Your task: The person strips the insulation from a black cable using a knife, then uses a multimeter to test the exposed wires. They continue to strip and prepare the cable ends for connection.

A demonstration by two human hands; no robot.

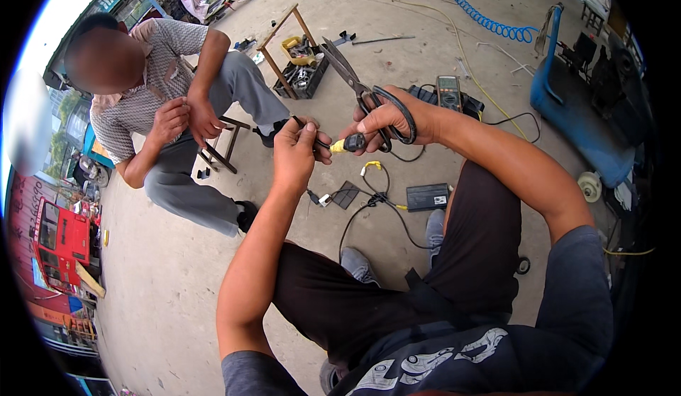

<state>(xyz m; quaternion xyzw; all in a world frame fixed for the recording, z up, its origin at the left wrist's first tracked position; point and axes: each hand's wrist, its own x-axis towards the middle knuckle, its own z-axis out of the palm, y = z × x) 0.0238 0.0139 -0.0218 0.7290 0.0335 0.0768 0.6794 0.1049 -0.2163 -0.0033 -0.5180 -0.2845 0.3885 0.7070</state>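
Observation:
My left hand (298,144) is closed, pinching a black cable (322,145) between thumb and fingers. Right beside its fingertips is a plug-like connector (349,143), yellow at one end and black at the other, held up between both hands. My right hand (397,116) is closed round a large pair of scissors (344,66) with black loop handles. Their blades point up and to the left, away from the connector, and look slightly parted. The fingers of that hand also reach the black end of the connector; how they grip it is partly hidden.
On the floor below lie a tangled black cable (379,199), a dark flat box (428,197) and a small dark plate (346,194). A multimeter (448,92) sits beyond my right arm. At left a person (170,91) sits facing me, near a toolbox (303,77). A blue metal frame (578,112) stands at right.

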